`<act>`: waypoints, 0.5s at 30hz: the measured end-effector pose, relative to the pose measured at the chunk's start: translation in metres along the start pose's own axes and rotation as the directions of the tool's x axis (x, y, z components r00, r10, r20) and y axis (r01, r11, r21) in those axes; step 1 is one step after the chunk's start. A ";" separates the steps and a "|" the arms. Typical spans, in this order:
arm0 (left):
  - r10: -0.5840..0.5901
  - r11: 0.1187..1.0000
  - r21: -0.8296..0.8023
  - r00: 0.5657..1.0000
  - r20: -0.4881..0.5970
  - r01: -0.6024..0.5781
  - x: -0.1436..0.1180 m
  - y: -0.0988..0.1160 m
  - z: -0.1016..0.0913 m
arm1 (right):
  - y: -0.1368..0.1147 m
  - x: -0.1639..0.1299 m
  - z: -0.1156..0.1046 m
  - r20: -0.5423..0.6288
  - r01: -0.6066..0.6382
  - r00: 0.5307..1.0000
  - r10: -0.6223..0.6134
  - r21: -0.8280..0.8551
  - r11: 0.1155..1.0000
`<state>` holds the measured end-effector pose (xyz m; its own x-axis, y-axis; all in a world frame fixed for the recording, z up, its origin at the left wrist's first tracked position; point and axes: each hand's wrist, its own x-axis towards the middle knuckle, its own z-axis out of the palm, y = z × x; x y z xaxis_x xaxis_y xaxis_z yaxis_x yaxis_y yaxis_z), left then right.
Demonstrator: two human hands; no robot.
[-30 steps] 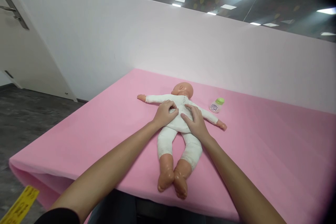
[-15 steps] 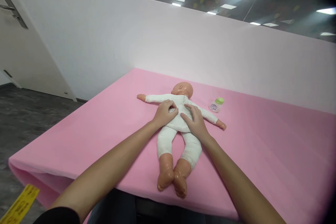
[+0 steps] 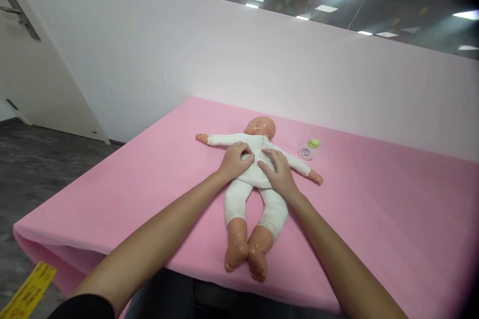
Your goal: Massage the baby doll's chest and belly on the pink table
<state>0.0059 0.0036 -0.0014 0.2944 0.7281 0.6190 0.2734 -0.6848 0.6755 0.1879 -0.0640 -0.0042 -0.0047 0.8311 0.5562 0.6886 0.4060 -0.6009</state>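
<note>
Almost nothing has moved since the earlier frames: both hands stay on the doll's chest, and only the view has shifted by a hair. The doll (image 3: 255, 179) lies on its back on the pink mat (image 3: 374, 219), head toward the white wall (image 3: 187, 60), arms flung wide and bare feet near the front edge. The left hand (image 3: 235, 161) rests on the left of the torso with its fingers curled inward, seemingly gathering the white cloth at the chest; whether a fold is actually pinched cannot be told. The right hand (image 3: 277, 173) lies flatter on the other side, fingers slightly spread and pressing on the suit. The doll looks light, with a soft, stuffed trunk under a loose fabric suit and harder, smooth plastic head, hands and feet; the cloth would bunch and slide, so the trunk under the arms seems the surest place to take hold. A small bottle with a green cap (image 3: 309, 149) lies on the mat just beyond the doll's outstretched arm, apart from it. Counted: one doll, one bottle, two hands, one mat.
</note>
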 end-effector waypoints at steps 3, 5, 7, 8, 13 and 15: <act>0.005 1.000 0.001 1.000 0.002 -0.005 0.000 -0.001 0.000 | 0.000 0.000 0.000 0.005 -0.010 1.000 0.010 -0.001 1.000; 0.006 1.000 0.002 1.000 0.002 -0.006 0.000 -0.001 0.000 | 0.000 0.000 0.000 0.007 -0.012 1.000 0.012 -0.001 1.000; 0.001 1.000 0.003 1.000 0.002 -0.001 0.000 -0.001 0.000 | -0.001 0.000 0.000 0.005 -0.009 1.000 0.009 0.001 1.000; -0.002 1.000 0.003 1.000 0.003 0.002 0.000 -0.002 0.000 | -0.001 0.000 0.000 0.005 -0.008 1.000 0.008 0.001 1.000; 0.000 1.000 0.002 1.000 0.007 0.000 0.000 -0.001 0.000 | -0.001 0.000 0.000 0.009 -0.009 1.000 0.009 -0.001 1.000; -0.001 1.000 -0.001 1.000 0.007 0.001 0.000 0.000 0.000 | -0.001 0.000 -0.001 0.010 -0.010 1.000 0.010 -0.003 1.000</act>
<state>0.0057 0.0037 -0.0013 0.3009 0.7286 0.6153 0.2729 -0.6840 0.6765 0.1872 -0.0647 -0.0029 -0.0045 0.8388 0.5444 0.6910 0.3961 -0.6046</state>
